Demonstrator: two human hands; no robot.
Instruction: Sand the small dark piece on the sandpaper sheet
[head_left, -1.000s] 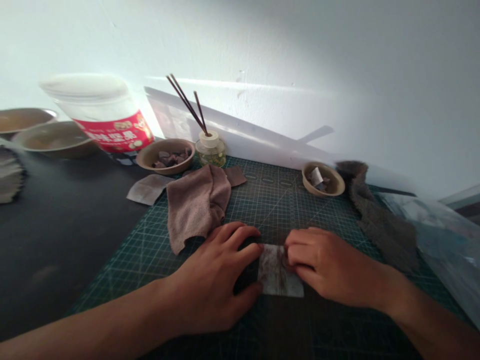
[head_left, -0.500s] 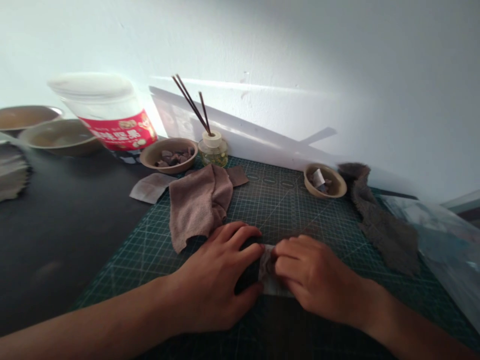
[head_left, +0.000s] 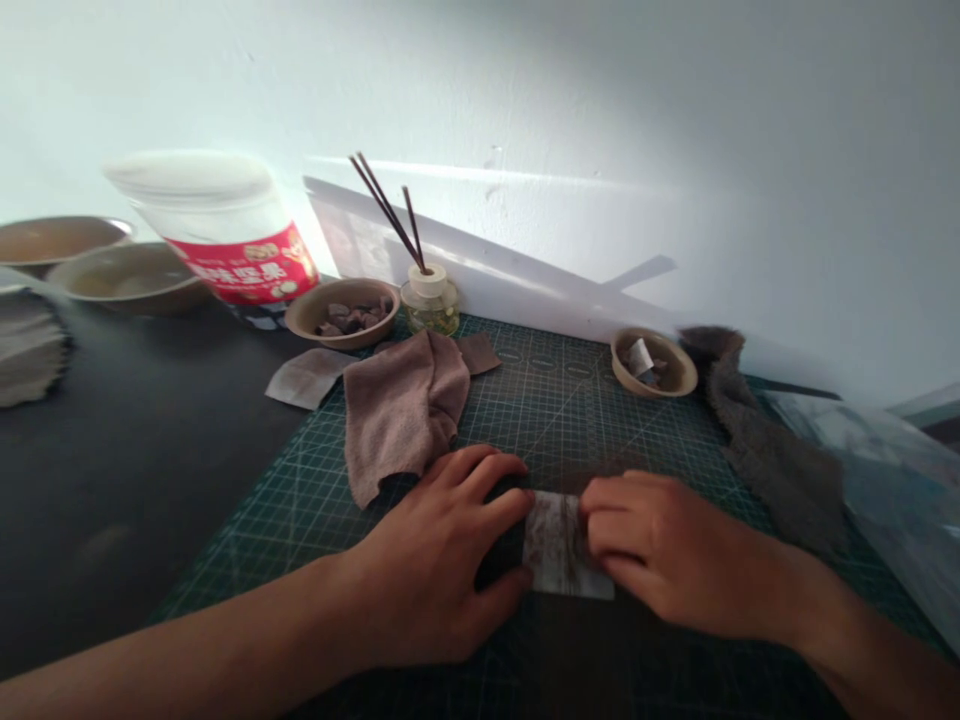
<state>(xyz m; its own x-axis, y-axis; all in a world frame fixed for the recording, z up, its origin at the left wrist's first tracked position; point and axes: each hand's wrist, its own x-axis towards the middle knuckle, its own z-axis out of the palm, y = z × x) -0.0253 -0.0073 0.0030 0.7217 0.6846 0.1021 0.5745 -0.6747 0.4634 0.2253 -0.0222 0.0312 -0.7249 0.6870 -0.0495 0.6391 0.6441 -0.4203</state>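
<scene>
A small whitish piece with grey-brown marks (head_left: 562, 548) lies flat on the green gridded cutting mat (head_left: 300, 470). My left hand (head_left: 442, 550) rests on the mat with its fingers spread, the index finger and thumb touching the left edge of the piece. At its right edge is my right hand (head_left: 660, 545), fingers curled together; whatever they pinch is hidden. Just beyond my left hand a brown cloth (head_left: 394, 405) lies crumpled.
Behind stand a bowl of dark pieces (head_left: 341, 335), a reed diffuser (head_left: 430, 300) and a red-labelled tub (head_left: 255, 265). A smaller bowl (head_left: 686, 375) and a grey cloth strip (head_left: 787, 470) lie at the right, near plastic sheeting (head_left: 892, 480).
My right hand has slid to the right across the whitish piece, and more of its surface now shows. My left hand has stayed nearly in place.
</scene>
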